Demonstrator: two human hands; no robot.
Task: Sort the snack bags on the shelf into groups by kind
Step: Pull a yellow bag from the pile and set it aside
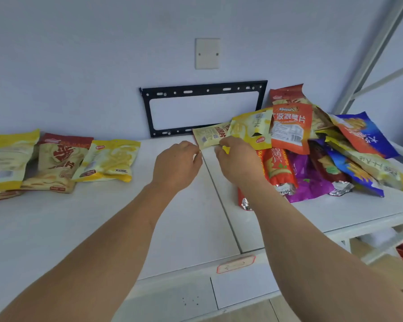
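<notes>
We count three snack bags (56, 161) at the shelf's (102, 217) left edge; right heap (323, 147) uncountable, overlapping.

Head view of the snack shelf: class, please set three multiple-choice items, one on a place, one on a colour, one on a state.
1. Where is the mixed pile of snack bags?
A. right end of the shelf
B. left end
C. floor

2. What colour is the wall bracket?
A. white
B. black
C. red

3. What are both hands doing?
A. resting flat
B. hanging idle
C. pinching a pale yellow bag

Answers: 1 A, the heap lies at the right; 2 B, its frame is black; 3 C, left hand and right hand pinch its lower edge.
</notes>
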